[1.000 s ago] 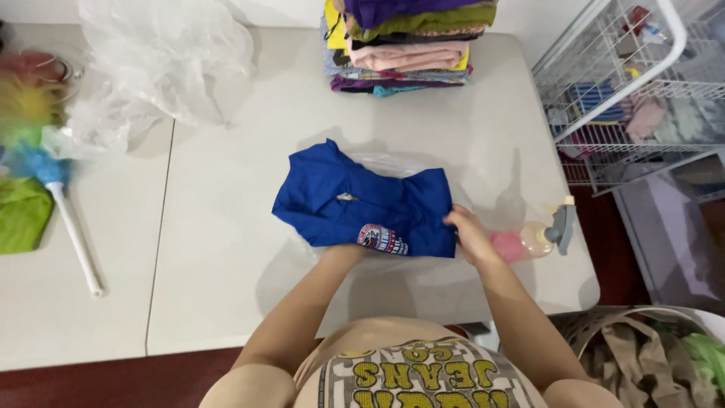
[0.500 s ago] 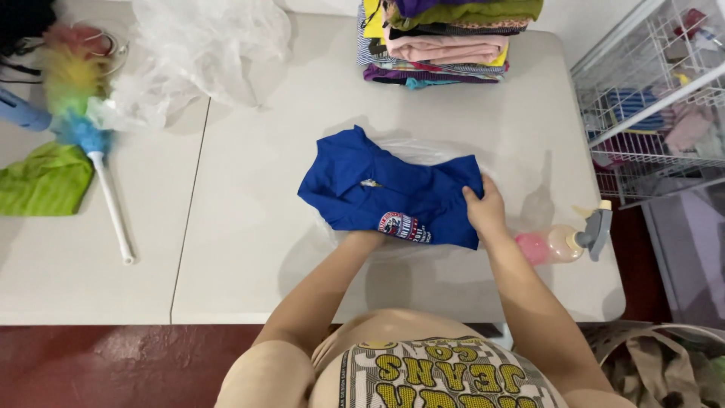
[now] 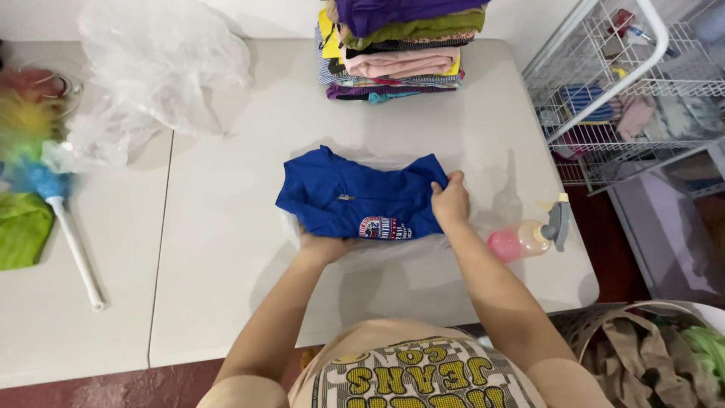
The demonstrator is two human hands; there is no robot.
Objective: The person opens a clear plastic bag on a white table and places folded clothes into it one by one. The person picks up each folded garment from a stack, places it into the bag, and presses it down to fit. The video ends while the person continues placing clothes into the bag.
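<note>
Beige sleeveless top (image 3: 423, 374), yellow lettering

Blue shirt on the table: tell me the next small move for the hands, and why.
Probably fold the right edge inward. The right hand pinches the blue shirt at its right edge, the left hand grips the near edge, and the shirt lies part-folded on the white table, wider than the folded stack behind.

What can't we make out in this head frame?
- Left hand: fingers tucked under the blue shirt, grip hidden.
- Clear plastic bag under the shirt: mostly covered.
- Wire rack: cut by the right edge, contents too small.
- Feather duster: blurred, cropped left.
</note>
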